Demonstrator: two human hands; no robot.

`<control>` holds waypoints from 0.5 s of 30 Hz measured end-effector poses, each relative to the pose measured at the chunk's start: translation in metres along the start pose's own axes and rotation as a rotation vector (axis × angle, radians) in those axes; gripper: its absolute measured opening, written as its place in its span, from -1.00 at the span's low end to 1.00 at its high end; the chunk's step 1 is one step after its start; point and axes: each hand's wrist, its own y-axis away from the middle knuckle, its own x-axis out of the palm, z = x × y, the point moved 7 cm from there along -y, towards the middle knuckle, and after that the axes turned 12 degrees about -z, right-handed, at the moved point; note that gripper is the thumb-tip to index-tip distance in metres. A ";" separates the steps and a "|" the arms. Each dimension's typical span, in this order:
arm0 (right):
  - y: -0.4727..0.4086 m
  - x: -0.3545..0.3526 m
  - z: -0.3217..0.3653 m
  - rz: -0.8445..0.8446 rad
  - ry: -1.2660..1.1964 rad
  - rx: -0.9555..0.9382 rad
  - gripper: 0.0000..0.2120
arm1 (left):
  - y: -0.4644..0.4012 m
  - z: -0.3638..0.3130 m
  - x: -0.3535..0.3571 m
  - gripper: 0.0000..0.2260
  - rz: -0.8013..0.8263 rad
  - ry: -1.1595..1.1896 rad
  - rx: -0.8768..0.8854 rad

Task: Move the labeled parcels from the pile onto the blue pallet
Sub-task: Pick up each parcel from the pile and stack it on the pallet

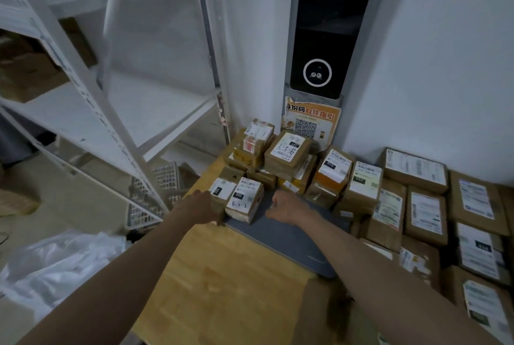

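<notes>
My left hand [204,205] pressed against the left side of the 4-3-2 parcel [244,201], which sat on the near-left corner of the grey-blue pallet [289,236] beside another small labeled box [221,191]. My right hand [283,207] rested just right of that parcel on the pallet's bare top, fingers loosely curled and holding nothing, though the dim light made that hard to be sure of. Behind the pallet's far edge the stacked parcels [286,151] crowded together, and the pile [425,214] lay to the pallet's right. To seat it well, I judged I should square the parcel against its neighbour, label up, leaving the bare area free for the rest.
</notes>
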 end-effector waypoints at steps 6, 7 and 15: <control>-0.037 0.024 0.022 -0.049 -0.058 0.105 -0.77 | -0.059 0.020 0.012 -0.51 0.006 -0.002 0.013; -0.042 0.032 0.027 -0.051 -0.073 0.112 -0.74 | -0.067 0.023 0.017 -0.50 0.018 0.006 0.006; -0.089 0.083 0.047 -0.155 -0.167 0.315 -0.29 | -0.120 0.046 0.065 -0.25 0.068 0.073 -0.044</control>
